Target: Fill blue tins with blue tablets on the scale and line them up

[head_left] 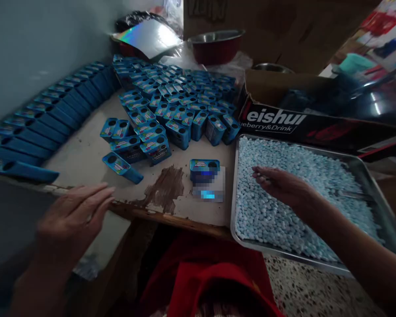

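A red bowl [215, 46] stands at the back, near a holographic sheet [150, 37]. A printed cardboard carton [284, 119] lies open at the right.

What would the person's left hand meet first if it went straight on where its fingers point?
Probably the blue box lying on its side, just beyond the fingertips of the left hand, though depth is unclear.

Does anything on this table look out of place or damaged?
Yes. One small blue box lies tipped on its side, apart from the upright blue boxes. The white table top shows a brown worn patch near its front edge, where the coating seems gone.
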`<state>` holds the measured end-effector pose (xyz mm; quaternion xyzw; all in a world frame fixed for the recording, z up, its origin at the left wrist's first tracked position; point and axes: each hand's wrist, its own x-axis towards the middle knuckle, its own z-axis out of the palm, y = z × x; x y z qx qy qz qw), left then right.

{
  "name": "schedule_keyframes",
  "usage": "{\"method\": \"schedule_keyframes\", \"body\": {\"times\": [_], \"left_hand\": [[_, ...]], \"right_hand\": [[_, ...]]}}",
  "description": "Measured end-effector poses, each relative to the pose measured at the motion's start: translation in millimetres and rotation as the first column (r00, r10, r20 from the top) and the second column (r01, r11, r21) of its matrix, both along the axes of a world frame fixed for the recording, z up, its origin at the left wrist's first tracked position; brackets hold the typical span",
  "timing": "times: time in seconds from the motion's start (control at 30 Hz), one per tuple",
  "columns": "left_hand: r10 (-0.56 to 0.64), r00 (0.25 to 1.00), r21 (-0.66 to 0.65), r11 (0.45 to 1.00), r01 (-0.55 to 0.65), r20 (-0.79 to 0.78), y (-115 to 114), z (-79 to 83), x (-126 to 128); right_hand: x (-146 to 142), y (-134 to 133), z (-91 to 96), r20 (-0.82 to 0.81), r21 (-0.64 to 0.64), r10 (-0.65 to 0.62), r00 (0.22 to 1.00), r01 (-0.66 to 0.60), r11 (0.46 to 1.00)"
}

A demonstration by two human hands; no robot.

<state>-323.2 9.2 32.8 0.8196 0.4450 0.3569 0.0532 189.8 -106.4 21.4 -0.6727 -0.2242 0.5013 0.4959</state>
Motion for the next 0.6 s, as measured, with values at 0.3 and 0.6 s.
{"method": "schedule_keyframes", "body": {"times": [0.3,0.6], "left_hand": [[-0.219,0.966,-0.011,0.976,0.219,-0.137,6.1,-2.5,98.7],[-0.254,0.961,-0.380,0.883,0.275,0.106,22.5,-25.6,141.6]], "right_hand": [[-18.4,17.8,21.0,-0.285,-0.031,0.097,0.954,-0.110,0.993],[-49.9,71.0,80.6,0.337,0.044,0.536,0.774,-0.581,0.813]]}}
